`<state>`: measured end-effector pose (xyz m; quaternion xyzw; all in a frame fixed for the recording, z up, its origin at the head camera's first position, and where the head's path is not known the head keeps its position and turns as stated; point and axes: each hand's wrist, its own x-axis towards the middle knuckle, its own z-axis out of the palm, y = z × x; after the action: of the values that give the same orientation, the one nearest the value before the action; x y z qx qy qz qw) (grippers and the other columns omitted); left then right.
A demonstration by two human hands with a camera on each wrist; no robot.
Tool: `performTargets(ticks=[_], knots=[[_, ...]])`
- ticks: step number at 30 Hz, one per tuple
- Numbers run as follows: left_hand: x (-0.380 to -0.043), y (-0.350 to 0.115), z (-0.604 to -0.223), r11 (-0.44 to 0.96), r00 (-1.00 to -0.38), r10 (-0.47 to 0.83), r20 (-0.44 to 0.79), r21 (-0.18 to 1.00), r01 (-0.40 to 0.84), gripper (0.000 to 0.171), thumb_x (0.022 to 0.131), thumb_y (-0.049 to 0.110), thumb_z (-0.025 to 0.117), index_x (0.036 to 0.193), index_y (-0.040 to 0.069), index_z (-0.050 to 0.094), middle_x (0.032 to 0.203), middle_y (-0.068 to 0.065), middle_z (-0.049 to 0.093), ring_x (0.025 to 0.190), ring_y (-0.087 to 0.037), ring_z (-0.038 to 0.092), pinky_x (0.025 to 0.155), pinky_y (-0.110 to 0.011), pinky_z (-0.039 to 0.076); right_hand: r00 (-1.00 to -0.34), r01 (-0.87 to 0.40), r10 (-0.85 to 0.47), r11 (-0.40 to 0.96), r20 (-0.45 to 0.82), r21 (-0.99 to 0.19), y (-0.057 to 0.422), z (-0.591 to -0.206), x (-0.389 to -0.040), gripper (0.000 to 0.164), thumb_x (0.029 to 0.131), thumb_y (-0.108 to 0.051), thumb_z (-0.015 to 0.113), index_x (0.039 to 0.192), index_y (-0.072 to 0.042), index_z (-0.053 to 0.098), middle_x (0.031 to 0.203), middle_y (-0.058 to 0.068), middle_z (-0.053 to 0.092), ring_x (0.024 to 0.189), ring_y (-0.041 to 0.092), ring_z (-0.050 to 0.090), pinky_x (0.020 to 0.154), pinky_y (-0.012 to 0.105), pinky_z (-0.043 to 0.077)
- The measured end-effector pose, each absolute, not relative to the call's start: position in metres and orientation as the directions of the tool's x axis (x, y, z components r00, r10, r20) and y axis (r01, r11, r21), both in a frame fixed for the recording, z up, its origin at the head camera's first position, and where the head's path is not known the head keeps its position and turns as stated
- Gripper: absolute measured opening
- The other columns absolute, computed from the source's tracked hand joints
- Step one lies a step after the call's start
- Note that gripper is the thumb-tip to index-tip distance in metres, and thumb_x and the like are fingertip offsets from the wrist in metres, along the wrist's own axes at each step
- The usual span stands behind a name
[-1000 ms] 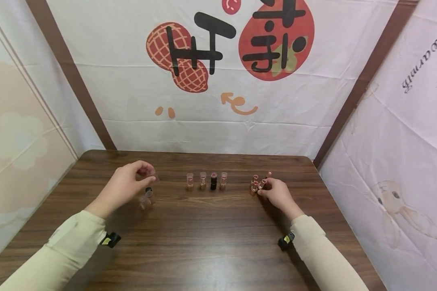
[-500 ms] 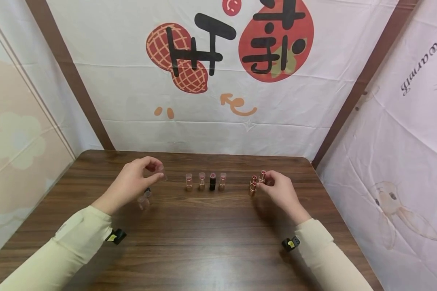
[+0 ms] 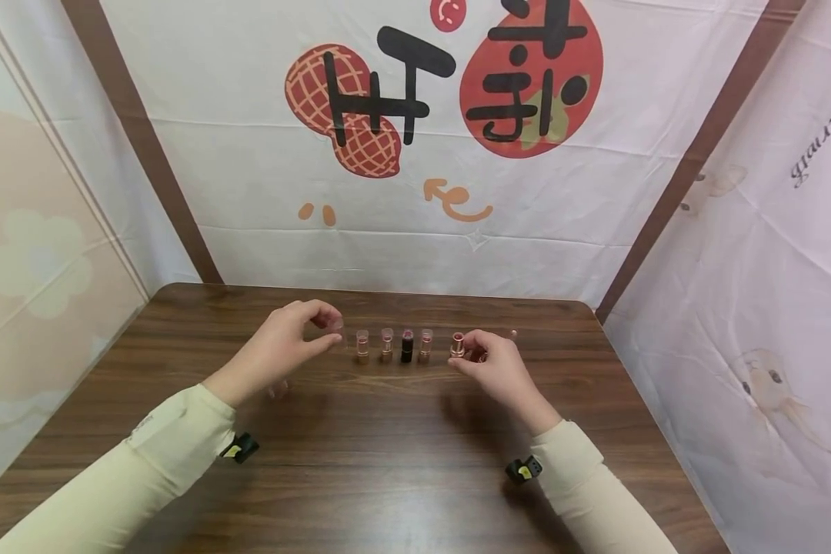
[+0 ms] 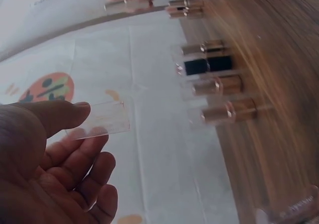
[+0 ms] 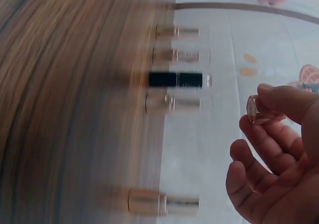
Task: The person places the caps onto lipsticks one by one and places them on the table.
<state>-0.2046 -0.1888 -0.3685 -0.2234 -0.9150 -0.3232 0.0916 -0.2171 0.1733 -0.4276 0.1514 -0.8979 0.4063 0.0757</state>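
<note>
The left hand (image 3: pixel 277 354) hovers above the dark wood-grain bench (image 3: pixel 388 462), its thumb and forefinger pinching a small clear plastic cap (image 3: pixel 337 335) — the left wrist view shows that see-through cap (image 4: pixel 105 118) held at the fingertips, the other fingers loosely curled below it. So the left grip is clamped on the cap, which sits in the air just left of a row of four small lipsticks (image 3: pixel 393 345) standing upright on the bench: three with gold bases and clear caps, and one with a black base (image 3: pixel 406 346), third from the left.

The right hand (image 3: pixel 496 372) is just to the right of that row. Its thumb and fingers pinch a gold-based lipstick with a pink tip (image 3: pixel 458 345), held upright and close beside the last lipstick of the row. In the right wrist view the fingertips close on a small rounded clear piece (image 5: pixel 262 110), though motion blur makes the detail hard to read; the right grip is clamped on the lipstick.

Behind the right hand another small lipstick (image 3: pixel 513 335) peeps out near the far edge of the bench — mostly hidden. Below the left hand a faint clear cap (image 3: pixel 277 387) lies on the wood. Both forearms wear cream sleeves (image 3: pixel 166 454) with small black-and-yellow devices at the wrists. A white cloth backdrop printed with a peanut and a strawberry (image 3: pixel 450 85) hangs behind the bench.
</note>
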Motion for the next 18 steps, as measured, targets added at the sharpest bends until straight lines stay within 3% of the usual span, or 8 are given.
performTargets(ticks=[8, 18], knots=[[-0.203, -0.166, -0.356, 0.648, -0.861, 0.395, 0.322, 0.567, 0.509, 0.023, 0.094, 0.021, 0.077, 0.115, 0.015, 0.069, 0.106, 0.002, 0.068, 0.106, -0.023, 0.062, 0.095, -0.046, 0.047, -0.925, -0.366, -0.307, 0.559, 0.224, -0.744, 0.139, -0.441, -0.22, 0.028, 0.088, -0.022, 0.083, 0.112, -0.013, 0.073, 0.094, -0.004, 0.068, 0.081, 0.011, 0.063, 0.073, 0.029, 0.054], [-0.201, -0.148, -0.345, 0.615, -0.842, 0.42, 0.338, 0.576, 0.538, 0.023, 0.094, 0.021, 0.077, 0.115, 0.017, 0.069, 0.106, 0.002, 0.067, 0.105, -0.021, 0.06, 0.094, -0.045, 0.048, -0.895, -0.403, -0.384, 0.476, 0.227, -0.782, 0.11, -0.452, -0.221, 0.024, 0.092, -0.019, 0.078, 0.114, -0.007, 0.075, 0.101, 0.001, 0.068, 0.087, 0.011, 0.062, 0.077, 0.027, 0.054]])
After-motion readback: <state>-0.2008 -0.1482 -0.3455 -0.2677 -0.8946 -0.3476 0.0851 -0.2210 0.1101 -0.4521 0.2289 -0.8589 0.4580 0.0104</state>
